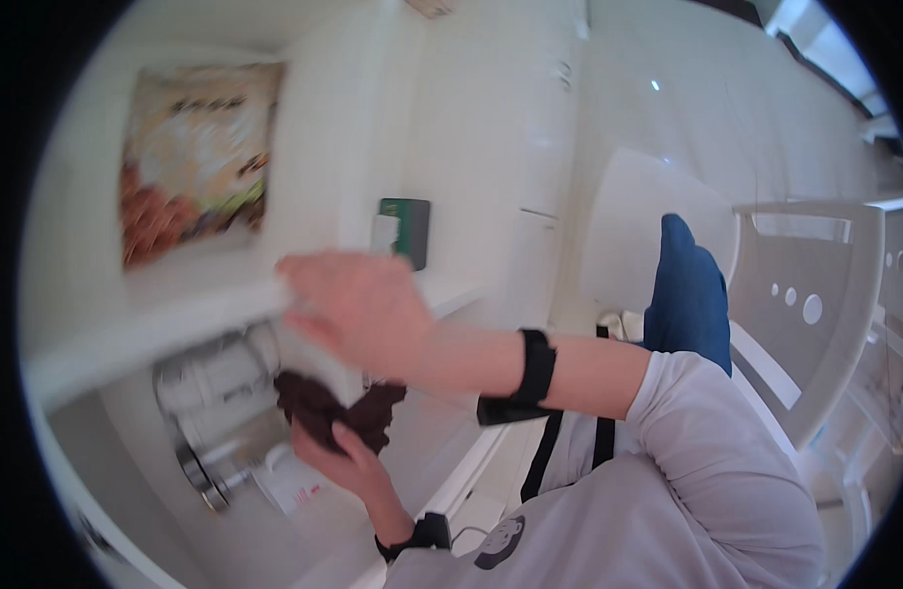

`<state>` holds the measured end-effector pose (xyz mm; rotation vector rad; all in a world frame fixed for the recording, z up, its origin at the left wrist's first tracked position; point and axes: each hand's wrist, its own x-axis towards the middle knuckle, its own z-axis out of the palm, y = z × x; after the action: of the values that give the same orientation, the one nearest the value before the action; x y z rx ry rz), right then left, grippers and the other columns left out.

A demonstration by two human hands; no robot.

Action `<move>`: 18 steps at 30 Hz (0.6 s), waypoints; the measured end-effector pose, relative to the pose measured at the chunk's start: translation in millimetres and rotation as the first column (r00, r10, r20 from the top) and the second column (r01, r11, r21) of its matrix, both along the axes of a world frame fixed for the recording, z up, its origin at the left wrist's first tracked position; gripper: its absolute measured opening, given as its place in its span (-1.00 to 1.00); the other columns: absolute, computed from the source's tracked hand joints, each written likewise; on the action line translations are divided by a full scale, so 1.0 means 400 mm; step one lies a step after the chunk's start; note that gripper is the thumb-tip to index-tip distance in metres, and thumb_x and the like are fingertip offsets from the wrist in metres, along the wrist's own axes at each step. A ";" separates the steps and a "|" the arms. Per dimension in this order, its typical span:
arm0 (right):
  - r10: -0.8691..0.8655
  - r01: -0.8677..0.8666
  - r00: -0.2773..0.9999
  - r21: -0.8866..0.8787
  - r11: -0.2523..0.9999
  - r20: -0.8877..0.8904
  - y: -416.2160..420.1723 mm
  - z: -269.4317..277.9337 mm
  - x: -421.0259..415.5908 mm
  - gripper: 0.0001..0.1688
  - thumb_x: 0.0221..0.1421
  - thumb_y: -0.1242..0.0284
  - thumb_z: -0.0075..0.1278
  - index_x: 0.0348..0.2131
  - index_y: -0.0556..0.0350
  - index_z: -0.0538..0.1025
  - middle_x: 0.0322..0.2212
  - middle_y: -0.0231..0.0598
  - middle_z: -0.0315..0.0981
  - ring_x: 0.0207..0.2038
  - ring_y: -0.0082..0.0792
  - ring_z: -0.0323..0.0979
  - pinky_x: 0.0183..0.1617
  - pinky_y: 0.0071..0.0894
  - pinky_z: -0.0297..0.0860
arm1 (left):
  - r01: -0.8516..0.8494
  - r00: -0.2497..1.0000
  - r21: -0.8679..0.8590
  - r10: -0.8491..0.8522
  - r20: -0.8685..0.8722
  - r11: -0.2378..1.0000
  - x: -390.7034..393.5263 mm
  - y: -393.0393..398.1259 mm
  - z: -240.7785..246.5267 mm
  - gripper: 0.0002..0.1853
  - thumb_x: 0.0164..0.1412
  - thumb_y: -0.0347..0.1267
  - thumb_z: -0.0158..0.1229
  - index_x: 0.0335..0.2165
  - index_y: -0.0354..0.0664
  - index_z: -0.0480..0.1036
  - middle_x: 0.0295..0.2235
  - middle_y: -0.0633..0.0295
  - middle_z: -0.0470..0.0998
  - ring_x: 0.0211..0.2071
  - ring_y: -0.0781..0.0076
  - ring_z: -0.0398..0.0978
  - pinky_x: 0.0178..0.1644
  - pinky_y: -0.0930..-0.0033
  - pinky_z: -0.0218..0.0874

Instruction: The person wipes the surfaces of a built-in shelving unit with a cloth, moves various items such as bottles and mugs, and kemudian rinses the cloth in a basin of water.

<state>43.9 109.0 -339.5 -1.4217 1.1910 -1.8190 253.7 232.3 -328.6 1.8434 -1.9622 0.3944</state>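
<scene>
My left hand [341, 460] holds a crumpled dark brown cloth [370, 416], with the fingers beneath it and the thumb on top. The cloth hangs in front of the lower compartment of a white shelf unit. Above it, my right hand [363, 316] is blurred, its fingers pointing left near the front edge of the shelf board [164, 339]. Whether the right hand's fingers grip anything is not clear. Black straps circle both of my wrists.
A printed package [201, 169] lies on the upper shelf, with a green and grey object [407, 232] nearby. Below are white cylindrical items [215, 368], a metal ring-shaped part [201, 475] and a white packet [293, 482] with red marks. Blue fabric [683, 294] and a white chair [812, 309] are at right.
</scene>
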 end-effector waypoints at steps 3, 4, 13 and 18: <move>-0.054 0.053 0.995 -0.008 0.999 -0.084 0.024 0.012 0.013 -0.66 0.02 0.30 0.09 -0.22 0.12 0.49 -0.44 -0.09 0.51 -0.38 0.00 0.50 -0.30 -0.07 0.41 | -0.004 0.994 -0.103 0.016 0.112 0.995 -0.039 0.019 0.003 -0.43 0.20 -0.15 0.07 0.06 -0.33 0.30 0.03 -0.09 0.34 0.05 -0.14 0.25 0.14 -0.02 0.06; -0.018 0.023 0.991 0.038 0.999 -0.135 0.023 0.021 0.012 -0.64 0.03 0.28 0.11 -0.20 0.10 0.50 -0.45 -0.10 0.52 -0.39 -0.03 0.51 -0.32 -0.13 0.41 | -0.032 0.997 -0.118 0.041 0.070 0.992 -0.056 0.024 0.008 -0.45 0.19 -0.17 0.10 0.04 -0.30 0.32 0.00 -0.06 0.37 0.04 -0.12 0.26 0.14 0.00 0.07; -0.103 0.124 0.970 0.083 0.989 -0.222 -0.006 0.026 0.009 -0.64 0.07 0.30 0.14 -0.20 0.16 0.55 -0.37 -0.10 0.60 -0.29 -0.22 0.59 -0.22 -0.33 0.44 | 0.014 1.000 -0.160 -0.017 -0.017 0.987 -0.050 0.023 0.014 -0.38 0.08 -0.02 0.20 0.01 -0.16 0.36 -0.04 0.04 0.37 0.02 -0.04 0.26 0.06 0.03 0.23; -0.062 0.101 0.971 0.163 0.982 -0.231 -0.001 0.042 0.006 -0.65 0.12 0.33 0.09 -0.18 0.22 0.53 -0.36 -0.16 0.61 -0.31 -0.36 0.56 -0.19 -0.44 0.41 | -0.019 0.996 -0.141 0.006 -0.092 0.990 -0.058 0.027 0.019 -0.39 0.08 -0.01 0.20 0.00 -0.14 0.37 -0.03 0.05 0.37 0.04 -0.03 0.26 0.06 0.03 0.23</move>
<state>46.2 108.7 -322.8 -1.5273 1.5033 -1.5925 230.4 242.9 -321.1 1.7538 -1.8146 0.4344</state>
